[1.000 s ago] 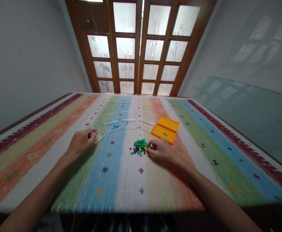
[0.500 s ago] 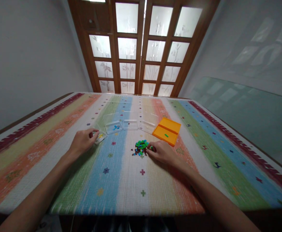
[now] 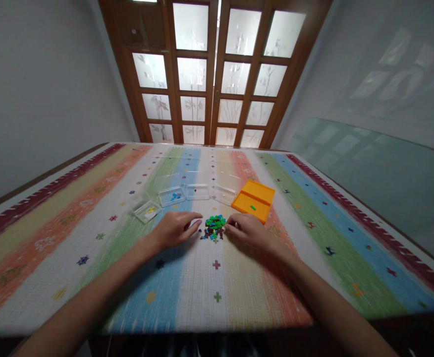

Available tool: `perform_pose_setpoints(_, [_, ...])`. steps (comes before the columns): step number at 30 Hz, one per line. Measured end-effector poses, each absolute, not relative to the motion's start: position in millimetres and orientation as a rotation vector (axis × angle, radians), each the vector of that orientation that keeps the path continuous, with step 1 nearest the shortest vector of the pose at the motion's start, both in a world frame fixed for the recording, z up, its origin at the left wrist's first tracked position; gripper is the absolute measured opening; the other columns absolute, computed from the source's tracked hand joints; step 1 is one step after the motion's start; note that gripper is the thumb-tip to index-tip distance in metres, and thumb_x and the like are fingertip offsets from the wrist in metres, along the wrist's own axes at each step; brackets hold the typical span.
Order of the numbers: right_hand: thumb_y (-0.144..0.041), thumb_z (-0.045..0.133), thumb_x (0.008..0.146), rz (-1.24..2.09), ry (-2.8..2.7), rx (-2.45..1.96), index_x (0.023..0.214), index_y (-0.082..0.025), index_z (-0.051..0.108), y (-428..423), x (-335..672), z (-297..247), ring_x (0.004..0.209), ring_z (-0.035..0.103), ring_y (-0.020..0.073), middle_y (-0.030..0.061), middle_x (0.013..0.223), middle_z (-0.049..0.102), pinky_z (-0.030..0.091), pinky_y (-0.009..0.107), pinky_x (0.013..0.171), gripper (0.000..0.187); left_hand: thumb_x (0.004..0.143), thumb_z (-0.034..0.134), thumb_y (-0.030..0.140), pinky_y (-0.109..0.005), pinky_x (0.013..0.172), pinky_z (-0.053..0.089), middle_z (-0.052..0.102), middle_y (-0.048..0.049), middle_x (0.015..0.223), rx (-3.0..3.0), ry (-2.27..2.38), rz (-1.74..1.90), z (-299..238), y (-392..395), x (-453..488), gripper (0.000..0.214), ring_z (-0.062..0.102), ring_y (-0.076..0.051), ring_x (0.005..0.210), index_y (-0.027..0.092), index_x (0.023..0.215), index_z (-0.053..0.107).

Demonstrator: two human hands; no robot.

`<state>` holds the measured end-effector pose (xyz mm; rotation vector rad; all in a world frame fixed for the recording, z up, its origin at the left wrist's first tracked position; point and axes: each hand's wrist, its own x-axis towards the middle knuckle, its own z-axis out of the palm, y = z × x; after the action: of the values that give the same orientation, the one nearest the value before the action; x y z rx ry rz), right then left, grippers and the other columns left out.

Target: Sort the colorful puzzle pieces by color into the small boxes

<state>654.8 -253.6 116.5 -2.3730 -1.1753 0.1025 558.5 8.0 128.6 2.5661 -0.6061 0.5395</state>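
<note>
A small heap of plastic building pieces (image 3: 216,223), mostly green with brown and blue ones, lies on the striped tablecloth between my hands. Just left of the heap is my left hand (image 3: 178,229), its thumb and forefinger apart and nothing seen between them. My right hand (image 3: 248,229) rests at the heap's right edge with fingers curled together at the pieces; whatever is between the fingertips is hidden. Behind my left hand stands a clear box (image 3: 146,212) with yellow pieces in it. Another clear box (image 3: 171,197) holds blue pieces.
Farther right are a clear box (image 3: 197,192) with a tiny dark piece and another clear box (image 3: 224,195) with a small pale piece. An open orange case (image 3: 244,201) holds a green piece (image 3: 253,208). Beyond the table are glazed wooden doors (image 3: 211,74).
My left hand has moved right, from the box with yellow pieces to the heap's left side, and its fingers have parted. My right hand stays by the heap. The view has shifted slightly.
</note>
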Motion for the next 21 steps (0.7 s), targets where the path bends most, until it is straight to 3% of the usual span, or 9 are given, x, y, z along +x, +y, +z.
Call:
perform_pose_setpoints(7, [-0.022,0.058,0.092,0.015,-1.110,-2.230,0.093,-0.018,0.071,-252.4,666.2,112.3,0.070,0.061,0.0169,0.0062,0.083,0.072,0.045,0.028,0.067,0.013,0.096,0.051,0.031,-0.023,0.056,0.040,0.067,-0.0011,0.064,2.591,-0.460,0.406,95.7,-5.3,564.2,0.027,0.056,-0.012,0.052,0.017,0.104,0.073])
perform_pose_setpoints(12, [-0.017,0.060,0.085,-0.083,-1.086,-2.209,0.090,-0.018,0.072,-248.3,682.4,118.4,0.064,0.061,0.0157,0.0047,0.081,0.073,0.044,0.026,0.063,0.013,0.094,0.054,0.028,-0.023,0.057,0.038,0.067,-0.0010,0.063,2.611,-0.424,0.328,93.0,-5.2,562.1,0.024,0.057,-0.013,0.054,0.018,0.098,0.075])
perform_pose_setpoints(21, [-0.012,0.062,0.079,-0.344,-1.053,-2.350,0.082,-0.018,0.072,-226.6,717.6,129.5,0.068,0.063,0.0168,0.0042,0.081,0.074,0.043,0.026,0.069,0.012,0.097,0.050,0.026,-0.025,0.062,0.042,0.073,-0.0039,0.073,2.642,-0.445,0.229,92.1,-11.2,566.0,0.027,0.064,-0.016,0.062,0.018,0.106,0.074])
